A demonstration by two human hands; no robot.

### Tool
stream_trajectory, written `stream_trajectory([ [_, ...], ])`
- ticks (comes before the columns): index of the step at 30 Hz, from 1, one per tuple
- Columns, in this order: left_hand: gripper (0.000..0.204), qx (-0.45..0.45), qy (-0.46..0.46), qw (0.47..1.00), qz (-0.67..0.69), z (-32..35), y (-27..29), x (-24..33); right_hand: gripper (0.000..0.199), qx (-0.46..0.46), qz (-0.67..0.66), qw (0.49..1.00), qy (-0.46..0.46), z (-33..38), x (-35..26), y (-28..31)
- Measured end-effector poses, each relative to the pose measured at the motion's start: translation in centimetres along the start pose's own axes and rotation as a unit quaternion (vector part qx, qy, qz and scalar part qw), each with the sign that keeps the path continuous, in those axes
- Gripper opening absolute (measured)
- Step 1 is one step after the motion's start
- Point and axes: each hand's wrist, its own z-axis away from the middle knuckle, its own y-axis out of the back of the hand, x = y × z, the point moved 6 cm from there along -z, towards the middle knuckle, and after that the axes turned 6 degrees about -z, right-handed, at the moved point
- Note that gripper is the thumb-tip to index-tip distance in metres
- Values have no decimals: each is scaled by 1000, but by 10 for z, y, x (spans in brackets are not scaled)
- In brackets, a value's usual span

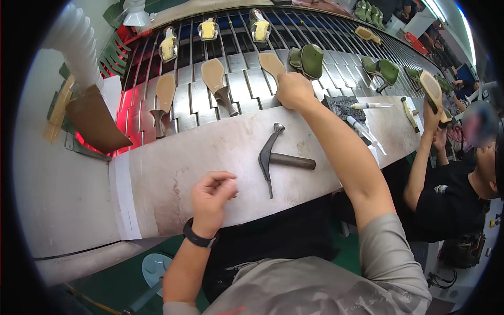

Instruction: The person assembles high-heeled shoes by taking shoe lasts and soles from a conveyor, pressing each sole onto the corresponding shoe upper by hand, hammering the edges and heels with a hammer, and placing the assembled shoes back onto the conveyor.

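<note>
the right hand (pixel 294 90) reaches across the worktop (pixel 173 173) to the slatted metal conveyor (pixel 247 79) and closes its fingers around a tan shoe sole (pixel 271 64), a flat teardrop shape lying sole-up at the belt's near edge; what sits under the fist is hidden. two more tan soles with dark tapered heels lie to its left on the ribbed steel slats, the middle heeled sole (pixel 216 84) and the left heeled sole (pixel 163 100), well apart from each other. just right of the hand stands an olive green block-heeled shoe (pixel 308 59).

the left hand (pixel 211 199) hovers over the pale, scuffed worktop with its fingers curled loosely inward, thumb near forefinger, holding nothing; a black wristband (pixel 198 239) circles the wrist. between the two hands lies a hammer (pixel 275 155) with a curved, dark metal head and a short round brown handle, flat on the worktop and touching neither hand.
</note>
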Motion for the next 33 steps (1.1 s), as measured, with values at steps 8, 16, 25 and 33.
stream_trajectory([
  [8,30,-4,75,990,121,-10,-17,53,27,113,-687,694,-182,53,42,18],
  [16,74,30,-98,921,-375,-328,-66,80,43,-61,-796,573,-185,125,30,-8],
  [25,118,215,-78,766,-601,-557,-169,33,51,-176,-828,494,-199,130,27,-10],
  [33,102,150,-43,831,-534,-535,-144,53,44,-133,-835,503,-176,131,26,-14],
])
